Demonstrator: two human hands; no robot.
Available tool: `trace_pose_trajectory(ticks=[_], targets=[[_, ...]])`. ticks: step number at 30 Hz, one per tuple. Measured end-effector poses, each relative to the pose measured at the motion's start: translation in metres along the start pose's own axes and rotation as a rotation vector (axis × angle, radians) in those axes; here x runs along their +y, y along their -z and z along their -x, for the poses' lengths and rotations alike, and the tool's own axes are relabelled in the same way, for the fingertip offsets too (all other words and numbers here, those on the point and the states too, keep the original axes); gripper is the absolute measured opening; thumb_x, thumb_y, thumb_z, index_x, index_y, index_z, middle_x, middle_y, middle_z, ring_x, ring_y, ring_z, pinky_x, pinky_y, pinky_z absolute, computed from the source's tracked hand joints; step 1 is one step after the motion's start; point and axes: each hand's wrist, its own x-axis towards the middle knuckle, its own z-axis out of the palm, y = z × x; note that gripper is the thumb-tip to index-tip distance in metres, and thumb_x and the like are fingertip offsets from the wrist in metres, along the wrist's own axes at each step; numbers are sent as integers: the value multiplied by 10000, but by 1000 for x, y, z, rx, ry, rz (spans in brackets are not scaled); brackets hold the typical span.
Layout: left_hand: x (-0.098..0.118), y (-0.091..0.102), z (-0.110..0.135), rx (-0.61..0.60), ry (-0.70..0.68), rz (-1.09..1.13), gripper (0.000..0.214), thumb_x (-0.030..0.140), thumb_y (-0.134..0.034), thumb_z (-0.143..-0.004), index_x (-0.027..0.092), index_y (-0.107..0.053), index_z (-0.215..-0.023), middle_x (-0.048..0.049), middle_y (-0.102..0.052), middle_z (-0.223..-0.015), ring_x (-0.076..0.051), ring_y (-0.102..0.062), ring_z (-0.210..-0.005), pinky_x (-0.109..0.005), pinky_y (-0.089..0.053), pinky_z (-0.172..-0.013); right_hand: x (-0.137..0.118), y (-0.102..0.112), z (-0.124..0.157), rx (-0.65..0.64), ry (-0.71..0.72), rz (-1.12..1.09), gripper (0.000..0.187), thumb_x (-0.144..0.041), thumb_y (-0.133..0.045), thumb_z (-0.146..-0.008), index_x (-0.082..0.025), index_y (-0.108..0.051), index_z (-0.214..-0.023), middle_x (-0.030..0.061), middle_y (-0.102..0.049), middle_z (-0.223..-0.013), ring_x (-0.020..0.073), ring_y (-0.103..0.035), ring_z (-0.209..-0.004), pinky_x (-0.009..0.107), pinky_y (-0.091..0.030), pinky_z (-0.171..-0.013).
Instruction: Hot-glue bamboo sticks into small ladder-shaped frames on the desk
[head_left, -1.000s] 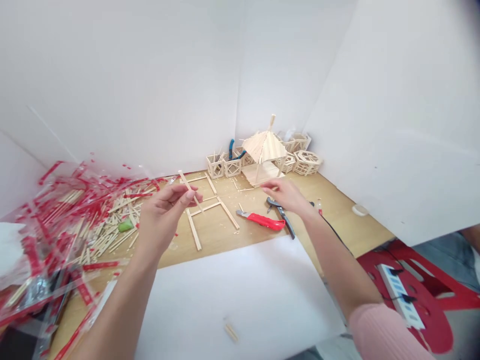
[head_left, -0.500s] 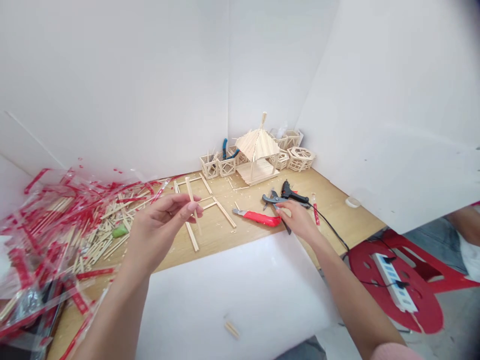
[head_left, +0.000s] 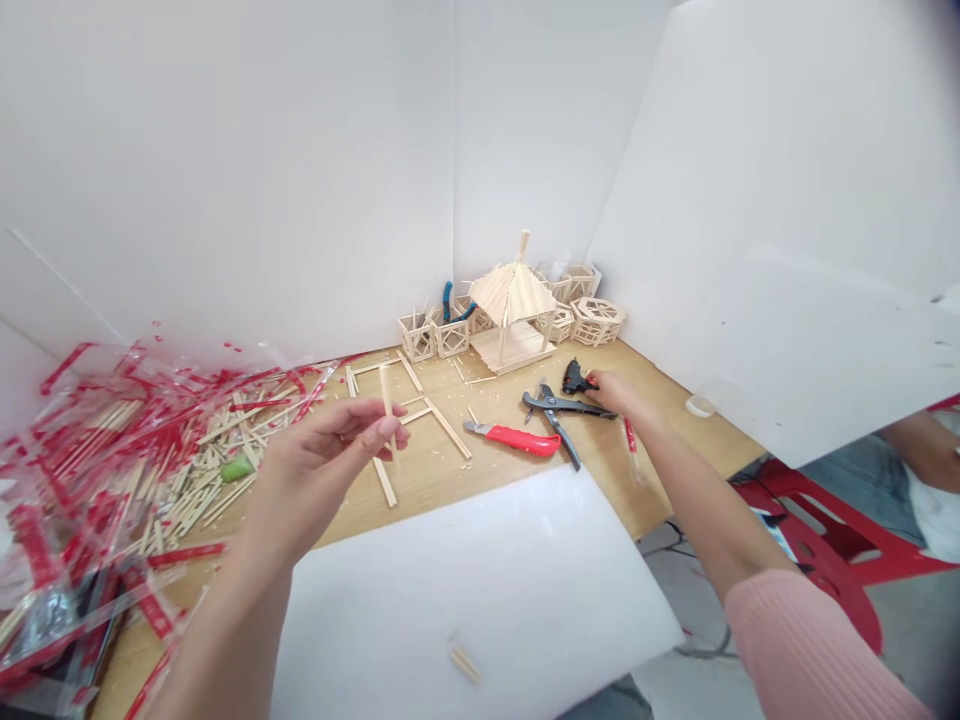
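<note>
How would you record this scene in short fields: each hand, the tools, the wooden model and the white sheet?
Left hand: holds a thin wooden stick
Right hand: at the black glue gun; grip partly hidden
Tools: red-handled blade beside dark cutter
Model: roofed pavilion, upright, beyond the tools
White sheet: bears short stick pieces

Passage runs above the white board (head_left: 472,570), but a cutter (head_left: 551,403) crowds the glue gun (head_left: 574,378).

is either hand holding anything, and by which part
Left hand: pale, thin wooden stick, pinched near its middle. Right hand: at the black plastic glue gun's handle; grip unclear.
</note>
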Motion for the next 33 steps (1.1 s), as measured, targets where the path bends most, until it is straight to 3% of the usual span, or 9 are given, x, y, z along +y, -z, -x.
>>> trace_pose_trajectory(ticks=[4, 6, 9, 12, 15, 19, 25, 33], targets=[[-3, -1, 3, -140, 16, -37, 243, 385, -609, -811, 171, -645, -918, -40, -684, -795, -141, -620, -704, -238, -518, -625, -3, 6, 6, 176, -33, -34, 469, -216, -529, -799, -25, -516, -1227, 221, -613, -1127, 251, -597, -954, 285, -426, -756], [-2, -1, 5, -184, 22, -65, 241, 384, -590, -825, 172, -639, -929, -39, -680, -800, -137, -617, -706, -232, -509, -619, -10, 12, 19, 288, -94, -140, 377, -265, -511, -805, -52, -600, -1103, 184, -656, -979, 245, -612, -837, 296, -431, -687], [2, -1, 10, -221, 28, -90, 232, 385, -574, -835, 180, -638, -922, -27, -671, -792, -129, -610, -709, -225, -504, -625, -35, 28, 55, 426, -186, -543, 361, -390, -542, -798, -108, -652, -993, 93, -657, -771, 208, -601, -678, 287, -430, -593], [8, -1, 16, -260, 57, -105, 221, 387, -565, -838, 186, -640, -890, -16, -662, -789, -116, -597, -683, -221, -509, -622, -80, 47, 113, 342, -48, -961, 426, -473, -571, -789, -141, -636, -1049, 41, -644, -677, 180, -598, -637, 269, -446, -569], [12, -1, 21, -296, 78, -116, 222, 390, -553, -841, 187, -641, -863, -14, -652, -788, -116, -592, -676, -226, -520, -621, -129, 61, 175, 208, 82, -1047, 333, -469, -624, -765, -157, -650, -878, 25, -624, -564, 182, -607, -611, 279, -476, -591], [16, 1, 26, -336, 97, -135, 225, 392, -546, -842, 192, -648, -858, -18, -651, -801, -123, -598, -701, -218, -527, -614, -172, 63, 231, 178, 166, -1103, 293, -468, -613, -782, -176, -632, -761, -12, -533, -447, 174, -587, -524, 300, -509, -573], [24, 6, 33, -351, 102, -147, 229, 398, -548, -836, 197, -655, -843, -7, -640, -755, -113, -584, -672, -196, -522, -583, -195, 60, 252, 139, 152, -1200, 309, -485, -625, -766, -177, -618, -792, -29, -501, -448, 152, -562, -484, 259, -492, -469], [27, 10, 37, -345, 71, -175, 250, 419, -544, -831, 201, -665, -833, -10, -647, -737, -113, -577, -630, -194, -501, -547, -197, 60, 254, 171, 158, -1126, 339, -491, -594, -787, -179, -610, -656, -5, -524, -443, 158, -556, -479, 279, -476, -504]])
